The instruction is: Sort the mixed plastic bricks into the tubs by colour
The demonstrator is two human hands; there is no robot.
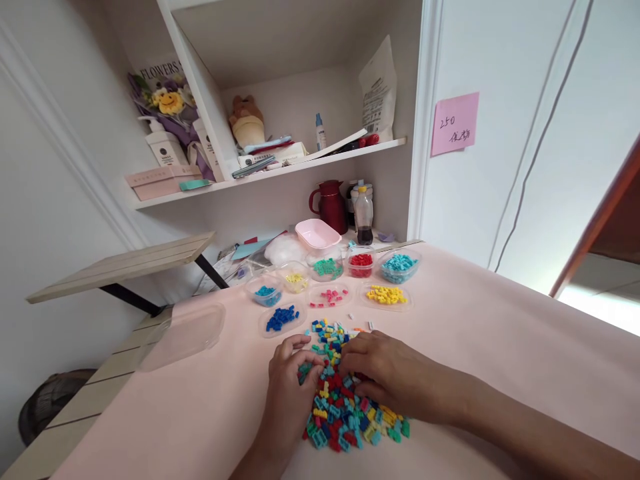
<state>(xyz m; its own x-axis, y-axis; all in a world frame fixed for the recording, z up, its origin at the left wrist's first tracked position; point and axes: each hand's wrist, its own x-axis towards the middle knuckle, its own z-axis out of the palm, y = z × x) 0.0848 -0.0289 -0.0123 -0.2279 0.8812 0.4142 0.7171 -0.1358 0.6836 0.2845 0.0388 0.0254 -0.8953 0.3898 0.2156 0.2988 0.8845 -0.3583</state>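
Here, both hands palm-down, on bricks

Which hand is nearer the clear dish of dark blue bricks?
Left. The left hand lies just below the clear dish of dark blue bricks; the right hand sits further right, across the mixed brick pile.

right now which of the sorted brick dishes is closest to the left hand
The dish of dark blue bricks, just beyond the left hand. The light blue, yellow, green, red, pink and turquoise dishes all sit farther back or off to the right.
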